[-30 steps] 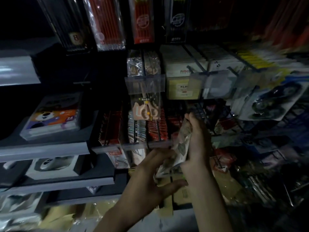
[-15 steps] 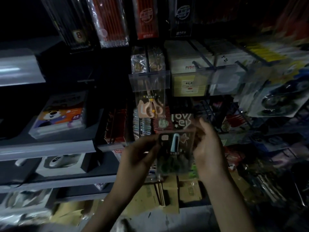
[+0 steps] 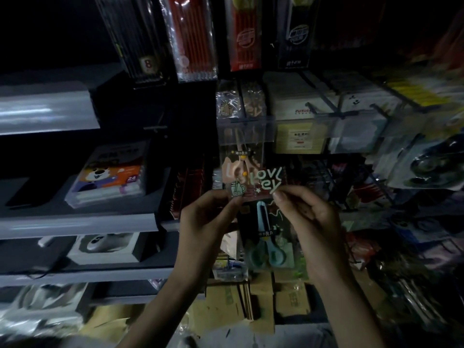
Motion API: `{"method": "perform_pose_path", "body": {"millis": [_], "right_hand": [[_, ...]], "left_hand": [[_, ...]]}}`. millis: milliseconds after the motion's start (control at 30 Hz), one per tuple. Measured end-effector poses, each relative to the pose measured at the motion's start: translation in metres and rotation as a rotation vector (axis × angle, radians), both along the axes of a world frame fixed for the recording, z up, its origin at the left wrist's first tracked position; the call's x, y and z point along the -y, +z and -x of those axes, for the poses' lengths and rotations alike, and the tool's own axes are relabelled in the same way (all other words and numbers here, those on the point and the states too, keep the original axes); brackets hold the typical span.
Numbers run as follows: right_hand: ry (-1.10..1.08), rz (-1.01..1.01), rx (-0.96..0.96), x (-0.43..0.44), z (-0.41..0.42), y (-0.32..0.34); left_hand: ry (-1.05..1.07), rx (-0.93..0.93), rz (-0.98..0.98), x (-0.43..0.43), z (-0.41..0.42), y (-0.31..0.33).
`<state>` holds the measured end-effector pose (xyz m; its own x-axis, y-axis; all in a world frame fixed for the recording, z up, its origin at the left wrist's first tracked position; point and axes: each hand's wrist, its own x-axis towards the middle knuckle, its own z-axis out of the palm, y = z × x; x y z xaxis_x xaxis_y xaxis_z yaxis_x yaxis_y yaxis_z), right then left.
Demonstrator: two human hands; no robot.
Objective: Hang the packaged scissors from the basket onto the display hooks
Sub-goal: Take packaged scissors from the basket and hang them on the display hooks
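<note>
Head view, forward-down, close on hands [image 3: 256,222]

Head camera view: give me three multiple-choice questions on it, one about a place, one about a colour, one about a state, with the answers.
1. Where is the cartoon-dog box?
A. On a shelf at the left of the view
B. Hanging from a top hook
C. In a basket

2. What colour are the scissors inside the scissors pack being held?
A. Red
B. Light blue
C. Yellow

3. How is that pack held?
A. It hangs from a hook, untouched
B. It lies flat on a shelf
C. The left hand and the right hand each pinch its upper part

Answers:
1 A: the box lies on the grey shelf, left of both hands.
2 B: the handles and blade cover show light blue through the clear wrapper.
3 C: a thumb of each hand presses on the pack's upper part.
</note>
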<state>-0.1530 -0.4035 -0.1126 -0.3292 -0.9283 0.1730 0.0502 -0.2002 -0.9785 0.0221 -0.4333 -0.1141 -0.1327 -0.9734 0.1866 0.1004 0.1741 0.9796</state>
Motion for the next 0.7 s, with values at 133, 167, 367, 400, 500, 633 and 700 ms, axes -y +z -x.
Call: {"method": "perform_pose_path", "body": {"millis": [133,167,367,400,500,633,700], "right_hand": [[-0.017,0.051,-0.031,0.006,-0.006,0.004],[-0.031,0.065,-0.027,0.007,-0.006,0.005],[-0.162,0.085,0.024,0.011,-0.002,0.003],[-0.178,0.078,0.022,0.012,0.000,0.001],[-0.206,0.049,0.015,0.012,0.003,-0.004],[-0.226,0.010,0.035,0.013,0.004,-0.010],[-0.233,0.015,0.048,0.013,0.003,-0.009]], "left_hand": [[0.027,0.045,0.055,0.007,-0.002,0.007],[0.032,0.057,0.066,0.010,-0.002,0.009],[0.163,0.059,0.127,0.029,-0.006,0.042],[0.174,0.061,0.146,0.032,-0.007,0.047],[0.136,0.081,0.155,0.038,-0.007,0.061],[0.020,0.068,0.115,0.037,-0.008,0.068],[-0.035,0.044,0.111,0.033,-0.009,0.072]]}}
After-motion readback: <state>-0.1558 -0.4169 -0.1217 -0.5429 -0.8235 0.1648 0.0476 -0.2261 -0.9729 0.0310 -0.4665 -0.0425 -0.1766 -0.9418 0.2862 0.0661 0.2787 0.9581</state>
